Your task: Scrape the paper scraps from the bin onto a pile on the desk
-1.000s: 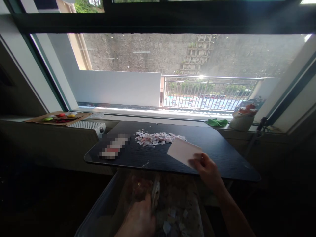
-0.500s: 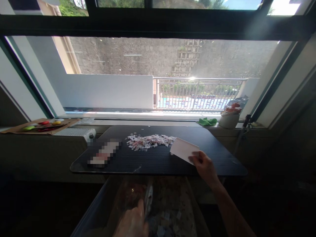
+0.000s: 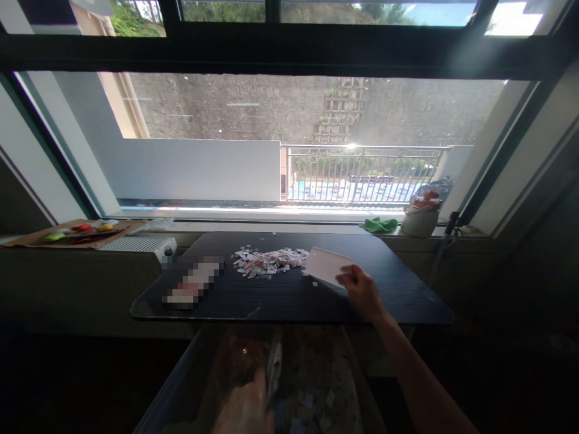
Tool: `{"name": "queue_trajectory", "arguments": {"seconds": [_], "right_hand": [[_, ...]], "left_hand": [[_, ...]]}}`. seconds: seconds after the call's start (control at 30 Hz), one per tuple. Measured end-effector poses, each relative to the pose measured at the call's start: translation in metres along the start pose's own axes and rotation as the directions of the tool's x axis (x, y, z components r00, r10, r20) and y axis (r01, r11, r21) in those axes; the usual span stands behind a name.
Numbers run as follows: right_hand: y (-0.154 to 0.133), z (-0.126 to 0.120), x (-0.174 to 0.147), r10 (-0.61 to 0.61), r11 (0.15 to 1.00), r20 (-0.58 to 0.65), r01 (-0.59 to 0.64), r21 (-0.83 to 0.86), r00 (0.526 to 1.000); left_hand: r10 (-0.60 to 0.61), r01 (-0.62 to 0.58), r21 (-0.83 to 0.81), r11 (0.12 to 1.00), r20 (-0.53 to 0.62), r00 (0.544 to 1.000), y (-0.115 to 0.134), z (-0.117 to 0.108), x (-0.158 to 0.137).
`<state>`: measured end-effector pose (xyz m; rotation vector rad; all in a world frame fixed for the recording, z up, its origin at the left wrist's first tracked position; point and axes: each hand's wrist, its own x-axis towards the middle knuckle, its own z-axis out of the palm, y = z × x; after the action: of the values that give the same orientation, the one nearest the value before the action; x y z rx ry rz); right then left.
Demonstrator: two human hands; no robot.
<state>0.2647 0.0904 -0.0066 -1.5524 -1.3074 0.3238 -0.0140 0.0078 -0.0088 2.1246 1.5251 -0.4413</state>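
My right hand [image 3: 360, 289] is closed on the near right corner of a white card [image 3: 326, 265], which is tilted just above the dark table. The card's left edge meets the right end of a heap of small torn paper scraps [image 3: 266, 261]. One loose scrap [image 3: 315, 284] lies on the tabletop in front of the card. Below the table's front edge, my left hand [image 3: 244, 404] is beside a pale upright strip [image 3: 274, 361] in an open drawer or bin. This hand is dim and blurred, and its grip cannot be made out.
A blurred-out pale item [image 3: 194, 282] lies on the left of the dark table [image 3: 289, 304]. More scraps [image 3: 312, 401] lie in the dark space below. Along the sill are a green cloth [image 3: 380, 225], a pale pot [image 3: 420, 222] and cardboard [image 3: 27, 237] with colored pieces.
My right hand has moved left and slightly away from me with the card, which now covers the heap's right end. A loose scrap has come into sight in front. My left hand has barely moved.
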Motion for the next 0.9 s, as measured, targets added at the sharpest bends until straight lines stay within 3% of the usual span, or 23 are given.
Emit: {"name": "queue_trajectory", "arguments": {"seconds": [0.27, 0.47, 0.7, 0.9], "right_hand": [[0.000, -0.028, -0.017, 0.055, 0.995, -0.040, -0.052, 0.081, 0.998], [-0.004, -0.034, -0.031, 0.075, 0.985, 0.135, -0.094, 0.143, 0.988], [-0.005, -0.030, -0.028, 0.076, 0.984, 0.102, -0.091, 0.152, 0.992], [-0.016, -0.026, -0.032, 0.062, 0.993, 0.241, -0.084, 0.084, 0.968]], "left_hand": [[-0.010, 0.010, 0.005, 1.000, -0.002, 1.000, 0.003, -0.003, -0.005], [-0.026, 0.027, 0.005, 1.000, -0.023, 0.999, 0.003, -0.003, -0.005], [-0.028, 0.029, 0.015, 0.999, -0.044, 0.999, 0.004, -0.001, -0.006], [-0.035, 0.036, 0.014, 0.999, -0.060, 0.998, 0.004, -0.001, -0.007]]}}
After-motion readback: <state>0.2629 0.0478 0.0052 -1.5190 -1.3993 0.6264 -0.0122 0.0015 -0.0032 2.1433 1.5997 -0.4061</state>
